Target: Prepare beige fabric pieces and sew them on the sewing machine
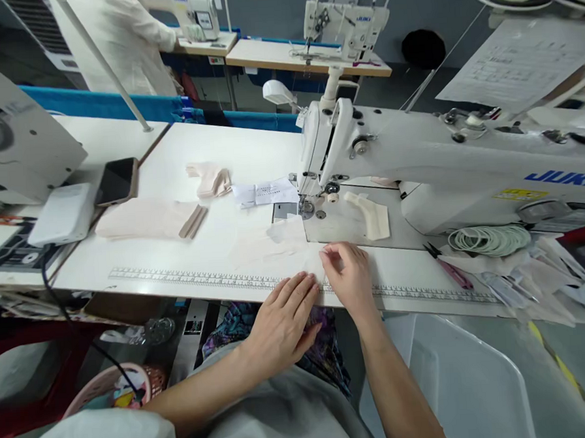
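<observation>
My left hand [288, 315] lies flat at the table's front edge, fingers straight and together, over the printed ruler strip [192, 276]. Close to its right, my right hand [347, 273] is closed in a pinch, thumb against forefinger; what is between them is too faint to make out. Just beyond my hands, a thin, pale, nearly see-through fabric piece [269, 241] spreads in front of the sewing machine's needle area [305, 207]. A white printed slip [266, 193] lies left of the presser foot. Right of the needle rests a cream fabric piece [373, 216].
Folded pale pink fabric [140, 218], a smaller stack [209, 179], and a phone [117, 181] lie left. Thread snips [452, 269], green rings [490, 240] and scraps [535, 278] lie right. A white bin [471, 366] stands below. A person [117, 45] works behind.
</observation>
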A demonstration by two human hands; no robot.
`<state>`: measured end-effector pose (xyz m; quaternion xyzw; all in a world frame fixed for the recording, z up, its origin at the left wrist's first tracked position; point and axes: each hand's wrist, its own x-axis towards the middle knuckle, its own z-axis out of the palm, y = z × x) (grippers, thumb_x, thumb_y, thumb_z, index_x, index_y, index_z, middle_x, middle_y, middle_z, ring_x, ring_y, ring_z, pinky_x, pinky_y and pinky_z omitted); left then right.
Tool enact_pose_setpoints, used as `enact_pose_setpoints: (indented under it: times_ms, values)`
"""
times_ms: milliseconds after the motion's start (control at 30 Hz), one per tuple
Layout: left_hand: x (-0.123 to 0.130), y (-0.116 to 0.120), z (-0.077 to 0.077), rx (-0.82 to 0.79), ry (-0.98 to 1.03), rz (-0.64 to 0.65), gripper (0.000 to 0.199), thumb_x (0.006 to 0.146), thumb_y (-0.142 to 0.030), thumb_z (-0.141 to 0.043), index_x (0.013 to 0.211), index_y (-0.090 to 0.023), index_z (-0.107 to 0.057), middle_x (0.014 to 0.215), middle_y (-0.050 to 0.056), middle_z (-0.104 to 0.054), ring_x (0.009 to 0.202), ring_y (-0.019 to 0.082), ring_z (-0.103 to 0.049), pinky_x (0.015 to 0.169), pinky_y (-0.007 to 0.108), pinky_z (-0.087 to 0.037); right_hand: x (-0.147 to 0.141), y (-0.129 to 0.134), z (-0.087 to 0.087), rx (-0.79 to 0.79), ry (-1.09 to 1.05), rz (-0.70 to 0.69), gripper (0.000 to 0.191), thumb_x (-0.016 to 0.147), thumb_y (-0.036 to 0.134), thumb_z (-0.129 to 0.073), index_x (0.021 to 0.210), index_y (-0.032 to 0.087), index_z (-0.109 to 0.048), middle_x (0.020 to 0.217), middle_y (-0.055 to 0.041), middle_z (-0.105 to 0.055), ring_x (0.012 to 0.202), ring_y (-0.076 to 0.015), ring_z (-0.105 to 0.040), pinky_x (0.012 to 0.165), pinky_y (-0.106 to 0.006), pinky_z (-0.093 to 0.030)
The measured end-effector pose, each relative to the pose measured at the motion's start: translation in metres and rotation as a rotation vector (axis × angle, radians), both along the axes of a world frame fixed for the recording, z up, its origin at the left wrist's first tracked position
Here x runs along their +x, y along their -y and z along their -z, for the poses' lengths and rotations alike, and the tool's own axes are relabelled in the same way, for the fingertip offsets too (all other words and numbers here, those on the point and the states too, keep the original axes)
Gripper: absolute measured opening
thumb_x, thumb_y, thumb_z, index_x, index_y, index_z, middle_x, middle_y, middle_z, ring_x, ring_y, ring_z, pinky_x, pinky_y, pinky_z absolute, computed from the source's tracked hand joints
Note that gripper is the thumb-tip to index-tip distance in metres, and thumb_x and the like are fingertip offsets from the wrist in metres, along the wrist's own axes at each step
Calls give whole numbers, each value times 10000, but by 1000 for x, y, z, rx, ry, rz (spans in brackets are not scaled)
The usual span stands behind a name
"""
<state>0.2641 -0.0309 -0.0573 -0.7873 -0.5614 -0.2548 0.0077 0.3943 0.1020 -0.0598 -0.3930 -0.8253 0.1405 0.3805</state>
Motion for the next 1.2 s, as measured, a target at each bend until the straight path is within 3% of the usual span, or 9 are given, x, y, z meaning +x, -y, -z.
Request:
enact_pose_setpoints:
  times_ms: [100,200,300,400,533,633,867,1067,1200]
  values:
    - [-8,-2,-13,-16,190,36,490,945,-242,-497,1410,-120,-403,1375,180,-540,1326,275,-468,1064,443,-457,3,2,-7,-49,-44,-80,131,951,299,-484,874,228,-562,846,-45,-692,819,-218,-643,788,-352,-473]
    - [-28,-6,-30,-100,450,0,477,952,-229,-495,1418,-206,-396,1340,151,-551,1262,236,-526,1005,394,-516,6,6,-21,-296,-153,-192,118,952,339,-520,920,237,-570,859,-36,-711,842,-213,-670,766,-330,-509]
    - [-54,-20,-48,-322,746,-22,431,948,-300,-518,1368,-233,-444,1298,133,-578,1199,230,-576,908,356,-570,6,10,-39,-588,-266,-302,144,946,368,-564,921,227,-578,847,-33,-714,822,-201,-678,757,-316,-517]
    - [-75,-44,-61,-561,928,-3,431,903,-384,-593,1279,-193,-508,1265,140,-609,1157,242,-606,851,350,-579,-5,13,-52,-758,-334,-389,173,935,379,-596,916,208,-585,827,-35,-704,799,-190,-677,739,-305,-523]
    - [-91,-76,-65,-744,978,49,319,879,-407,-631,1024,-125,-594,932,98,-721,848,173,-683,753,309,-559,-29,11,-53,-891,-426,-423,231,911,389,-639,998,212,-520,837,-20,-698,760,-188,-694,730,-321,-538]
    - [-100,-93,-62,-782,1039,49,201,897,-317,-607,847,-124,-588,704,36,-694,644,113,-647,665,263,-551,-41,7,-50,-932,-484,-394,316,883,408,-674,1023,227,-455,803,10,-683,748,-186,-698,768,-348,-554]
    - [-118,-135,-67,-877,949,-44,129,897,-211,-611,805,-122,-602,615,14,-676,498,97,-626,507,216,-527,-36,-8,-53,-1099,-234,-522,253,895,392,-625,1041,187,-607,1070,-83,-689,991,-210,-671,855,-369,-571]
    - [-116,-175,-63,-890,835,-71,105,874,-181,-602,780,-133,-604,617,20,-675,497,109,-624,495,235,-517,-31,-40,-53,-1159,-128,-574,287,902,397,-616,1055,154,-628,947,-63,-696,806,-174,-697,700,-306,-587]
    - [-116,-186,-52,-845,678,-65,100,859,-226,-585,783,-161,-589,595,-10,-657,488,102,-589,463,216,-453,-30,-52,-45,-1209,-157,-598,347,902,454,-616,1045,138,-623,920,-73,-699,710,-150,-684,598,-265,-573]
